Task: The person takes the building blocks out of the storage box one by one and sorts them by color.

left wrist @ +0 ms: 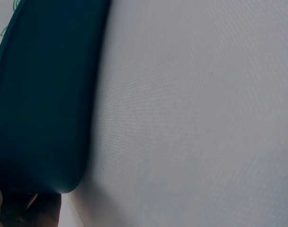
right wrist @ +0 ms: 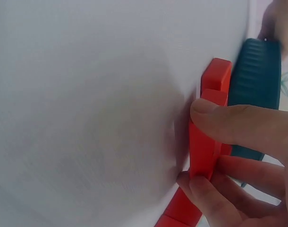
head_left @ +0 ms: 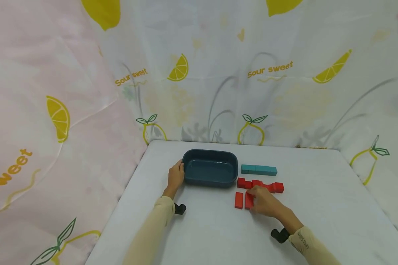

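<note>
A dark blue rectangular dish (head_left: 209,183) sits on the white table, and my left hand (head_left: 175,176) holds its left end. In the left wrist view the side wall of the dish (left wrist: 45,104) fills the left, with a little of the fingers (left wrist: 45,210) below. My right hand (head_left: 266,202) pinches a flat red block (right wrist: 201,146) between thumb and fingers, at or just above the tabletop. Left of it lies a second flat red block (head_left: 238,200). Fingers hide part of the pinched block in the head view.
Behind the right hand runs a row of red blocks (head_left: 278,187), some with curved cut-outs. Farther back lies a row of teal blocks (head_left: 258,170), right of the dish. A lemon-print curtain (head_left: 215,92) stands behind the table (head_left: 205,228).
</note>
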`<move>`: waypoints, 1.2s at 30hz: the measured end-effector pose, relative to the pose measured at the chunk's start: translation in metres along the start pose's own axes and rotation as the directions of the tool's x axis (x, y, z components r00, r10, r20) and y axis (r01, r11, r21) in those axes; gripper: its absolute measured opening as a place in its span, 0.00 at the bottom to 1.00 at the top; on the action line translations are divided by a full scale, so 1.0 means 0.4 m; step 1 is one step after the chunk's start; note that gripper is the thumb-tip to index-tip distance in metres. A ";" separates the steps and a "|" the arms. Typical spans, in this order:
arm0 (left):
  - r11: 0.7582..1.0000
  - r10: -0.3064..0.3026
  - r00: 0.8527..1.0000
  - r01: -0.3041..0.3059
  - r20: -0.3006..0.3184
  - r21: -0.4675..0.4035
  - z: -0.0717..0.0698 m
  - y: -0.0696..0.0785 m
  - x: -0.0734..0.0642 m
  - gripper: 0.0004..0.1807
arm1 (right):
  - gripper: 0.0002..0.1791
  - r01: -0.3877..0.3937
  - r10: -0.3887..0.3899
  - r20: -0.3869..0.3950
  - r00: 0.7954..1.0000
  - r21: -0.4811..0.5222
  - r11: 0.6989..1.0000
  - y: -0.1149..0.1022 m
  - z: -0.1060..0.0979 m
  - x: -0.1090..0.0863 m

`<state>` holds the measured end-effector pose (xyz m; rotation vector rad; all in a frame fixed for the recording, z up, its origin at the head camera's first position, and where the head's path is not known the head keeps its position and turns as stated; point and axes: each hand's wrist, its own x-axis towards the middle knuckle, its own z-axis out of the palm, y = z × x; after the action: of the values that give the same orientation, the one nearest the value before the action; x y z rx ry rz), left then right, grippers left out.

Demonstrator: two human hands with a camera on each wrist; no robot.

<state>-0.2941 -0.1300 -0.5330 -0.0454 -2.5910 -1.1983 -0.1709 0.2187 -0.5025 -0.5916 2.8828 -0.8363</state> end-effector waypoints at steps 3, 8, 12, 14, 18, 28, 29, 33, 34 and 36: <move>1.000 0.007 1.000 -0.007 -0.004 0.000 0.002 0.001 0.001 0.18 | 0.34 0.013 -0.013 -0.001 1.000 -0.008 1.000 0.001 0.004 0.000; 1.000 -0.003 1.000 0.003 0.001 0.006 0.004 0.000 0.000 0.18 | 0.34 0.000 0.000 0.000 1.000 0.001 1.000 0.001 0.014 -0.004; 1.000 -0.012 1.000 0.012 0.002 0.002 0.005 0.002 -0.002 0.19 | 0.35 -0.027 0.027 -0.001 1.000 -0.004 1.000 0.001 0.022 -0.006; 1.000 -0.021 1.000 0.021 0.003 0.000 0.004 0.004 -0.001 0.19 | 0.35 -0.037 0.037 -0.004 0.999 -0.008 0.999 0.001 0.025 -0.006; 1.000 -0.018 1.000 0.018 -0.001 0.006 0.004 0.004 -0.001 0.19 | 0.35 -0.054 0.054 -0.009 0.998 -0.004 0.999 -0.002 0.028 -0.004; 1.000 0.001 1.000 -0.001 -0.012 0.000 0.012 0.001 -0.004 0.18 | 0.34 -0.089 0.090 -0.020 0.996 0.025 0.996 -0.008 0.035 -0.006; 1.000 -0.002 1.000 0.002 -0.013 -0.003 0.012 0.002 -0.005 0.18 | 0.34 -0.092 0.093 -0.020 0.995 0.024 0.995 -0.009 0.037 -0.007; 1.000 -0.005 1.000 0.005 -0.014 0.001 0.014 0.003 -0.009 0.18 | 0.35 -0.095 0.095 -0.006 0.995 0.017 0.995 -0.011 0.035 -0.009; 1.000 -0.008 1.000 0.008 -0.009 0.006 0.016 0.003 -0.010 0.18 | 0.35 -0.092 0.092 0.001 0.996 0.015 0.996 -0.010 0.031 -0.011; 1.000 -0.010 1.000 0.010 0.002 0.013 0.018 0.001 -0.012 0.18 | 0.37 -0.080 0.080 0.006 0.997 0.033 0.996 -0.008 0.019 -0.015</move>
<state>-0.2911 -0.1240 -0.5382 -0.0304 -2.6035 -1.1848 -0.1629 0.2149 -0.5076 -0.4704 2.8610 -0.8685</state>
